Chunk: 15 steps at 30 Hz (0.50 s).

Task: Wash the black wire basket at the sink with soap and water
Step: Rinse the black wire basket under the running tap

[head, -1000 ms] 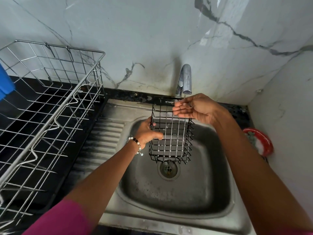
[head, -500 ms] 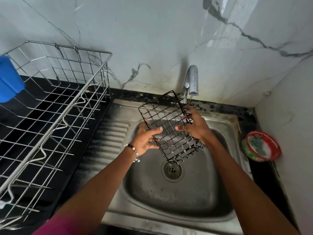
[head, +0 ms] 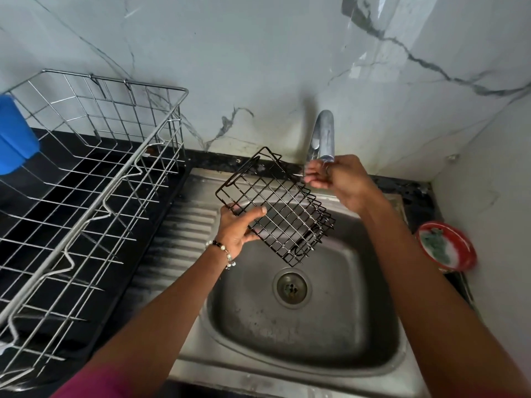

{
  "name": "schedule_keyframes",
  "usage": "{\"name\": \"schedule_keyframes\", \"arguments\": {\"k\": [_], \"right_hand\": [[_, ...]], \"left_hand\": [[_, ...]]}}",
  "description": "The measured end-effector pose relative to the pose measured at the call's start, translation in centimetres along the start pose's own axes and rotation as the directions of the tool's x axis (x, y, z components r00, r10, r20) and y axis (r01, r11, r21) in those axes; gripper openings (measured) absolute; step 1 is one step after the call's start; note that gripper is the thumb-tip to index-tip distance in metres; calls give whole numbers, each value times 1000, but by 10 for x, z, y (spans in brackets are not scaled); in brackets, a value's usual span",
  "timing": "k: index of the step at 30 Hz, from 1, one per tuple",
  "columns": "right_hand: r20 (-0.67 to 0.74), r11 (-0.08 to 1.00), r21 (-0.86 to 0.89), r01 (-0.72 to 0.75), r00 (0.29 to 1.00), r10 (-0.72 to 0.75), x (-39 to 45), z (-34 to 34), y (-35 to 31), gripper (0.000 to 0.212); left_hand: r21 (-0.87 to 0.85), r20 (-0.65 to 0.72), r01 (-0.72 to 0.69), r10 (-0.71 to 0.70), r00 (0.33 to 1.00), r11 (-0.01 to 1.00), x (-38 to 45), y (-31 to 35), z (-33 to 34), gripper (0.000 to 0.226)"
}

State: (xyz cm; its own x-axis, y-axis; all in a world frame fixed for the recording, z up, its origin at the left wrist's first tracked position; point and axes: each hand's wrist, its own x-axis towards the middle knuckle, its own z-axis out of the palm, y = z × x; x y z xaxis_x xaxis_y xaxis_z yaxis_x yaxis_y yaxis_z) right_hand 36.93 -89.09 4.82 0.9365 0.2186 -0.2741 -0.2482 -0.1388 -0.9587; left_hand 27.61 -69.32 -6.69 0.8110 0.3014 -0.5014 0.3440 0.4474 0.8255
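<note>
right hand (head: 342, 179) off the wire basket (head: 275, 208), now raised under the tap (head: 323, 139), basket tilted further

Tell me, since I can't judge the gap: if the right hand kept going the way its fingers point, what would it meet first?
Probably the black wire basket's upper edge; the right hand points left toward it under the tap. Depth is unclear.

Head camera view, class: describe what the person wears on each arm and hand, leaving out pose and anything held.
The left wrist carries a beaded bracelet of black and pearly white beads. A magenta sleeve shows at the left upper arm; both forearms are bare. The right hand appears to wear a ring, though blur makes that uncertain.
</note>
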Motion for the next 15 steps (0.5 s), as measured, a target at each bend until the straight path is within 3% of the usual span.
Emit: {"name": "schedule_keyframes", "arguments": {"k": [2, 4, 8, 15], "right_hand": [[157, 985, 106, -138, 980, 120, -7, -2, -6, 18], [180, 977, 10, -214, 961, 209, -9, 0, -7, 21], [80, 970, -115, -216, 971, 226, -10, 4, -11, 23], [40, 956, -185, -229, 970, 240, -9, 8, -12, 22]], "left_hand": [[-18, 4, -12, 12, 1000, 1000, -1, -3, -1, 110], [-41, 8, -18, 18, 1000, 999, -1, -5, -2, 115], [-102, -33, -34, 30, 999, 994, 0, -6, -2, 61], [-55, -25, -88, 87, 996, 995, 6, 0, -7, 47]]}}
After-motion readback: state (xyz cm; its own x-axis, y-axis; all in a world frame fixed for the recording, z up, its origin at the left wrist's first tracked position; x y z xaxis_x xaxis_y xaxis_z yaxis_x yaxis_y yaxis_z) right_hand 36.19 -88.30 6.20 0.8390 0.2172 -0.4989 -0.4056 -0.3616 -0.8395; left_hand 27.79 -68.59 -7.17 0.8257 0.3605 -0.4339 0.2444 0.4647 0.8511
